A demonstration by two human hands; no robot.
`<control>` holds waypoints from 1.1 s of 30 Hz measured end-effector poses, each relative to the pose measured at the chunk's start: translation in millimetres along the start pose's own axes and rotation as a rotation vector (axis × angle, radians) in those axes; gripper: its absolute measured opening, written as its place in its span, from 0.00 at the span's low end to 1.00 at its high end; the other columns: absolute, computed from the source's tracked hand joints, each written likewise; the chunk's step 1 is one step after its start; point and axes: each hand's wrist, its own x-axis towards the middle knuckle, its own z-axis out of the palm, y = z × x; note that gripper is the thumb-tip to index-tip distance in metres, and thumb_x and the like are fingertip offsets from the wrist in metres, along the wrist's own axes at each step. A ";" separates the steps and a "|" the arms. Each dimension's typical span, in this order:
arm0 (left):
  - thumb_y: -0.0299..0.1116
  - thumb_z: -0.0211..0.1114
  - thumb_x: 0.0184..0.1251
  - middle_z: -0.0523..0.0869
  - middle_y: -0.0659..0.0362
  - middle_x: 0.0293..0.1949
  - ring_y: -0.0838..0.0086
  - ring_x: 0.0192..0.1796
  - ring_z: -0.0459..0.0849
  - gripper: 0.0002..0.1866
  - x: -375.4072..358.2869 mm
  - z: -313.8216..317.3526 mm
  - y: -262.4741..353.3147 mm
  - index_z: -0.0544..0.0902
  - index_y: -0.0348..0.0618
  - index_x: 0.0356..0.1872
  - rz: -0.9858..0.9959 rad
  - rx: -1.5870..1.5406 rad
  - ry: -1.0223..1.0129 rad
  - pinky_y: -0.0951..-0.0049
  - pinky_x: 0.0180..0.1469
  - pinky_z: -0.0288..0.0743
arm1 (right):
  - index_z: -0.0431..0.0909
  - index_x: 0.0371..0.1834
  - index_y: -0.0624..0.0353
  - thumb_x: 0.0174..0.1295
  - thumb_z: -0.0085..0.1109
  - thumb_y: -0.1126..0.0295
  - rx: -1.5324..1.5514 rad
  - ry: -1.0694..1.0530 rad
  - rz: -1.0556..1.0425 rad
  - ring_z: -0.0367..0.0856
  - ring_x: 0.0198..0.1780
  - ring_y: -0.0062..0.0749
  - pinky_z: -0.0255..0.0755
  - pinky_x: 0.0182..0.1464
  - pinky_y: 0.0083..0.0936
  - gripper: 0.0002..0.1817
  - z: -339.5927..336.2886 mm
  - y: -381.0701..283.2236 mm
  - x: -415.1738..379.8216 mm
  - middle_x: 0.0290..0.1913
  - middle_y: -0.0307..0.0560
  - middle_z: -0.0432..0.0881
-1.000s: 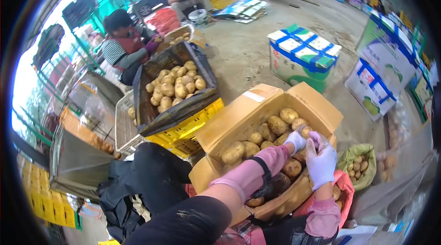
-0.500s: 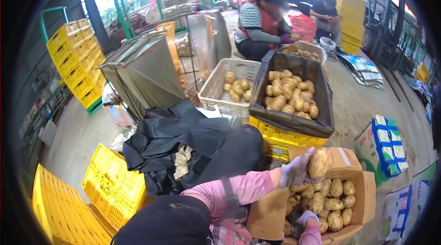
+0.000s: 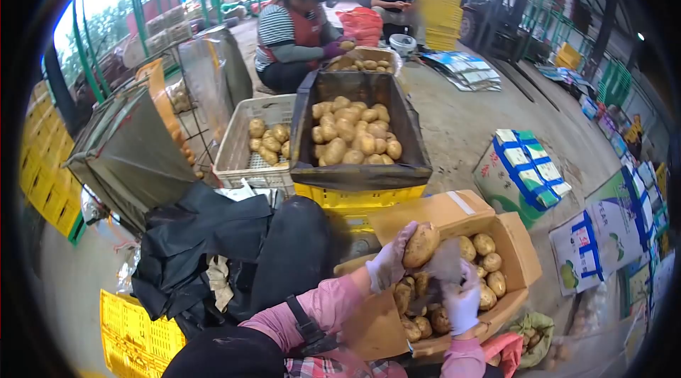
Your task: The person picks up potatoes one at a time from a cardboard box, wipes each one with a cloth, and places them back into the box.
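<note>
My left hand [image 3: 389,263], in a pale glove, grips a large potato [image 3: 422,245] above the left side of an open cardboard box [image 3: 512,242]. My right hand [image 3: 462,301], also gloved, is raised over the box with its fingers closed on a grey, cloth-like thing [image 3: 445,263]. That thing is smeared by motion, close to the right side of the held potato. Below both hands, several more potatoes [image 3: 488,298] lie in the box, some with dark soil on their skins.
Ahead stands a black-lined yellow crate [image 3: 360,197] of potatoes, beside a white crate [image 3: 237,142] with more. A person [image 3: 294,34] sits beyond, holding a potato; another person [image 3: 397,2] sits farther back. Printed cartons [image 3: 521,172] lie at right, a yellow crate [image 3: 138,332] at lower left.
My view has turned to the right. My right hand has risen from inside the box with the grey thing, up beside the potato. My left hand still holds the potato.
</note>
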 end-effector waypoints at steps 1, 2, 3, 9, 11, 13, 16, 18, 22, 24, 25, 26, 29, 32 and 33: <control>0.56 0.52 0.77 0.83 0.58 0.57 0.69 0.55 0.84 0.26 13.6 -4.7 -17.8 0.75 0.52 0.65 0.037 0.042 -0.009 0.63 0.57 0.79 | 0.72 0.61 0.60 0.51 0.70 0.70 0.034 -0.023 0.038 0.69 0.66 0.60 0.63 0.69 0.46 0.31 12.0 0.1 -9.4 0.66 0.63 0.71; 0.54 0.50 0.79 0.82 0.58 0.59 0.70 0.57 0.83 0.25 23.6 -4.6 -30.3 0.74 0.50 0.65 0.073 0.086 -0.021 0.65 0.60 0.78 | 0.68 0.66 0.59 0.52 0.71 0.64 -0.053 -0.028 -0.017 0.63 0.71 0.63 0.58 0.73 0.48 0.37 17.9 -10.8 -10.8 0.71 0.64 0.65; 0.48 0.46 0.82 0.80 0.59 0.62 0.70 0.60 0.81 0.22 6.0 25.3 -27.2 0.73 0.48 0.67 -0.093 -0.019 0.002 0.67 0.65 0.74 | 0.67 0.68 0.58 0.57 0.68 0.60 -0.084 -0.051 -0.075 0.58 0.74 0.65 0.53 0.76 0.49 0.36 24.2 -14.2 -7.9 0.74 0.65 0.61; 0.43 0.59 0.77 0.79 0.59 0.58 0.77 0.60 0.76 0.24 9.6 22.3 -105.3 0.72 0.41 0.66 0.175 0.830 0.074 0.76 0.66 0.69 | 0.78 0.53 0.68 0.77 0.47 0.61 0.754 0.132 0.382 0.81 0.54 0.35 0.74 0.59 0.29 0.19 14.6 38.1 13.5 0.52 0.51 0.85; 0.46 0.60 0.76 0.79 0.59 0.59 0.76 0.62 0.74 0.24 4.2 29.1 -113.9 0.73 0.42 0.65 0.013 0.707 -0.024 0.75 0.67 0.67 | 0.82 0.51 0.66 0.75 0.43 0.64 0.392 0.001 0.281 0.84 0.49 0.39 0.77 0.55 0.33 0.19 -14.3 64.0 10.0 0.51 0.52 0.85; 0.45 0.59 0.77 0.78 0.57 0.61 0.71 0.65 0.74 0.23 6.2 25.9 -119.2 0.74 0.44 0.65 0.195 0.957 -0.123 0.73 0.70 0.65 | 0.76 0.59 0.65 0.74 0.42 0.62 0.476 -0.023 0.209 0.80 0.56 0.43 0.73 0.61 0.37 0.21 -18.4 96.1 2.9 0.56 0.54 0.81; 0.37 0.60 0.74 0.66 0.53 0.72 0.65 0.75 0.60 0.29 15.9 24.7 -101.3 0.64 0.41 0.72 0.329 1.113 -0.257 0.70 0.78 0.52 | 0.61 0.72 0.64 0.74 0.43 0.63 0.783 0.132 0.206 0.71 0.68 0.47 0.63 0.71 0.40 0.27 -13.9 108.9 -1.9 0.67 0.57 0.71; 0.37 0.59 0.74 0.62 0.53 0.74 0.66 0.77 0.57 0.31 17.8 16.9 -95.8 0.62 0.39 0.73 0.319 1.002 -0.115 0.70 0.78 0.50 | 0.53 0.78 0.64 0.75 0.44 0.63 0.798 0.237 0.228 0.62 0.74 0.48 0.54 0.76 0.40 0.31 0.7 37.4 5.6 0.75 0.57 0.62; 0.43 0.56 0.77 0.70 0.52 0.71 0.68 0.73 0.65 0.27 33.3 0.8 -93.6 0.68 0.39 0.70 0.379 0.647 0.153 0.70 0.75 0.57 | 0.60 0.75 0.65 0.76 0.47 0.64 -0.109 -0.015 -0.040 0.56 0.78 0.45 0.48 0.77 0.39 0.28 21.0 -6.1 -13.5 0.77 0.55 0.59; 0.46 0.56 0.78 0.80 0.54 0.62 0.69 0.63 0.76 0.25 34.0 -8.3 -108.8 0.73 0.40 0.66 0.560 0.720 0.148 0.71 0.67 0.69 | 0.64 0.73 0.65 0.77 0.45 0.64 0.044 0.022 0.001 0.64 0.73 0.45 0.55 0.74 0.39 0.25 25.9 2.7 -8.1 0.73 0.56 0.66; 0.48 0.57 0.76 0.80 0.53 0.62 0.69 0.63 0.76 0.27 -0.1 15.2 -86.8 0.73 0.39 0.66 0.414 0.757 0.119 0.71 0.67 0.68 | 0.64 0.72 0.66 0.77 0.45 0.64 0.294 0.051 0.135 0.67 0.71 0.45 0.59 0.72 0.38 0.25 27.6 15.0 -3.6 0.71 0.56 0.69; 0.49 0.59 0.74 0.79 0.52 0.62 0.68 0.63 0.77 0.29 -35.6 39.8 -63.3 0.73 0.39 0.67 0.269 0.801 0.087 0.70 0.67 0.68 | 0.69 0.68 0.67 0.78 0.43 0.63 0.390 0.058 0.297 0.72 0.67 0.44 0.65 0.68 0.37 0.23 18.3 17.2 3.1 0.69 0.55 0.72; 0.50 0.60 0.72 0.79 0.49 0.63 0.62 0.64 0.77 0.29 -41.0 38.6 -71.4 0.73 0.42 0.67 0.470 1.133 -0.033 0.68 0.67 0.68 | 0.72 0.64 0.67 0.78 0.44 0.62 0.402 0.150 0.336 0.74 0.63 0.44 0.68 0.65 0.38 0.22 7.3 22.5 23.6 0.65 0.56 0.75; 0.49 0.58 0.75 0.79 0.50 0.62 0.60 0.65 0.76 0.25 0.9 26.2 -69.7 0.75 0.43 0.63 0.640 0.890 0.039 0.67 0.68 0.68 | 0.75 0.60 0.67 0.77 0.45 0.60 0.314 0.273 0.244 0.77 0.60 0.45 0.71 0.62 0.38 0.21 24.6 -6.9 25.7 0.61 0.56 0.77; 0.49 0.57 0.76 0.79 0.51 0.62 0.62 0.65 0.76 0.24 27.1 15.4 -75.2 0.75 0.43 0.62 0.736 0.813 0.106 0.68 0.68 0.68 | 0.77 0.59 0.67 0.77 0.45 0.60 0.252 0.308 0.187 0.77 0.59 0.45 0.72 0.61 0.39 0.21 34.5 -20.7 21.4 0.60 0.56 0.78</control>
